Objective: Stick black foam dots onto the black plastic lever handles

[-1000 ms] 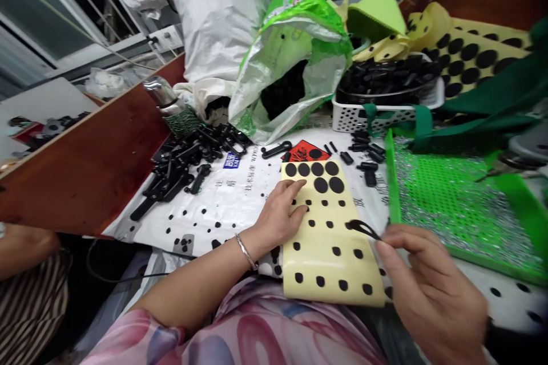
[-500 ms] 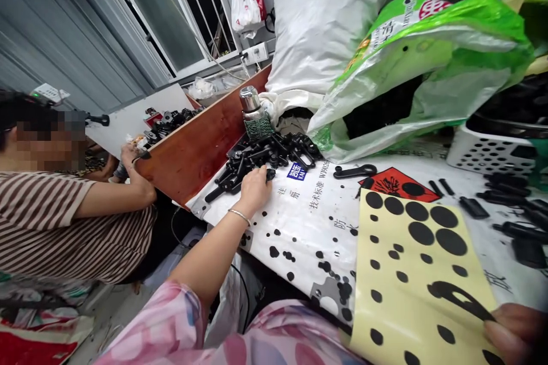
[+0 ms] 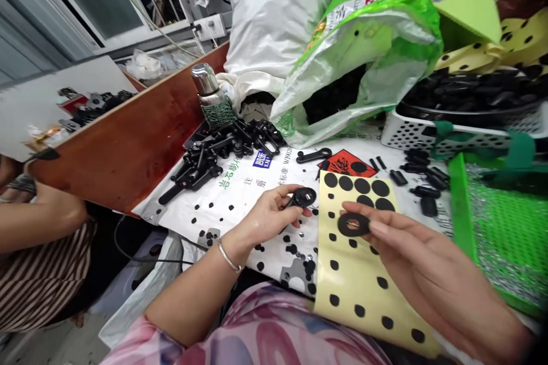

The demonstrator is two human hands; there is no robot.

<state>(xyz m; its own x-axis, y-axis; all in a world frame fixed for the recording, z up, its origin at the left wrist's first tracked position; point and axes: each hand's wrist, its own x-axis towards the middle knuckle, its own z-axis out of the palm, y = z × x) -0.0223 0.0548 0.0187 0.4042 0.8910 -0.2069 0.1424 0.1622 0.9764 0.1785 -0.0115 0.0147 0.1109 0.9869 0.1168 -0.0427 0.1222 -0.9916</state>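
My left hand (image 3: 274, 214) is closed on a black plastic part with a round, hollow head (image 3: 305, 197); the rest of it is hidden in my fingers. Facing it, my right hand (image 3: 411, 239) pinches a flat black ring-shaped sticker (image 3: 353, 224) between thumb and fingers. The two pieces are apart. Under the right hand lies a yellow sticker sheet (image 3: 359, 285) with several black discs and small dots on it. Beyond my left hand is a heap of black plastic parts (image 3: 222, 145). One long black part (image 3: 314, 155) lies alone beside the red diamond label (image 3: 349, 164).
A steel flask (image 3: 209, 88) stands behind the heap, by a brown board (image 3: 128, 142). An opened green-and-white bag (image 3: 359, 68) sits at the back. On the right are a white basket (image 3: 411, 131) of black pieces and a green tray (image 3: 462, 222). A co-worker's arm (image 3: 43, 222) shows at left.
My left hand has come back from the heap with a black plastic part. My right hand has lifted the black sticker clear of the sheet and moved left. The view has swung right.
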